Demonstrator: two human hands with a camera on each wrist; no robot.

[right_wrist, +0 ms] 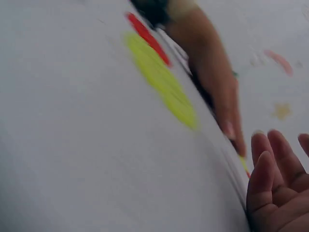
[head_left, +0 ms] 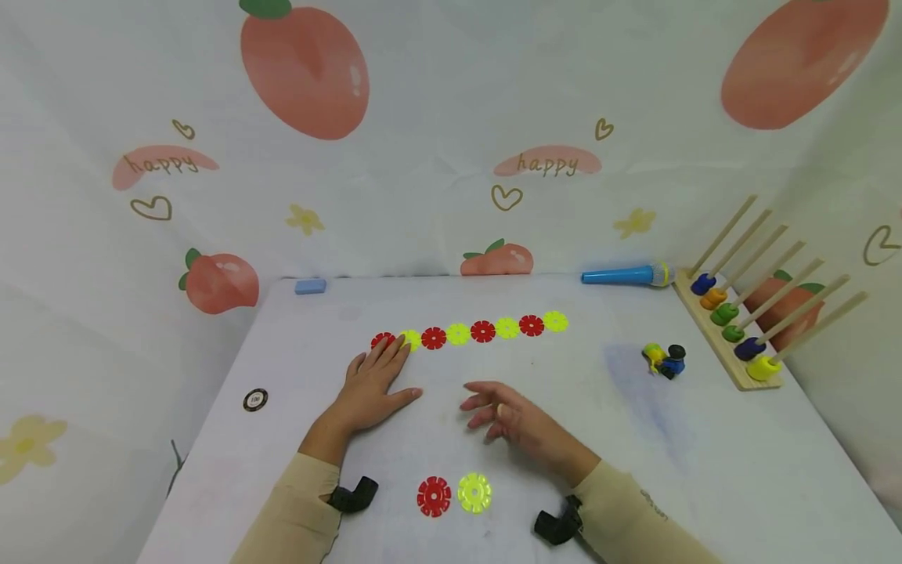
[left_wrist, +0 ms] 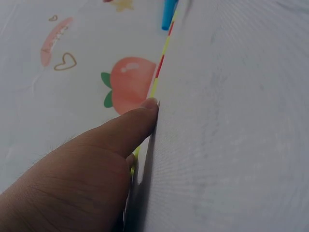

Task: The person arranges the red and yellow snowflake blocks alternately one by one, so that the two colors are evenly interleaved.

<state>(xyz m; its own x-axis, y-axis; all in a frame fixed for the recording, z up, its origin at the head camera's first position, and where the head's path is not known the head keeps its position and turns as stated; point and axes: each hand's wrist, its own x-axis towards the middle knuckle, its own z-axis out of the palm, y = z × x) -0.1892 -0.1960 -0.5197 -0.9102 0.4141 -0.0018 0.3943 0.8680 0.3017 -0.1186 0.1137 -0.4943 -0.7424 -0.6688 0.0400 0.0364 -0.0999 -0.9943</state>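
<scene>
A row of red and yellow notched plastic discs (head_left: 482,331) runs across the back half of the table, colours alternating. My left hand (head_left: 373,392) lies flat with fingers spread, its fingertips over the leftmost red disc (head_left: 381,339) and the yellow disc (head_left: 411,340) beside it, partly covering both. Loosely bent, my right hand (head_left: 517,423) hovers right of the left one and holds nothing. Nearer the front edge, a red disc (head_left: 433,497) and a yellow disc (head_left: 475,493) lie side by side; the right wrist view shows this yellow disc (right_wrist: 161,82) blurred.
A black-and-white chip (head_left: 255,399) lies at left, a blue block (head_left: 310,287) at the back left. At right are a blue toy microphone (head_left: 623,275), small toy figures (head_left: 665,361) and a wooden peg board (head_left: 726,337) with coloured beads. A printed cloth (head_left: 423,117) hangs behind.
</scene>
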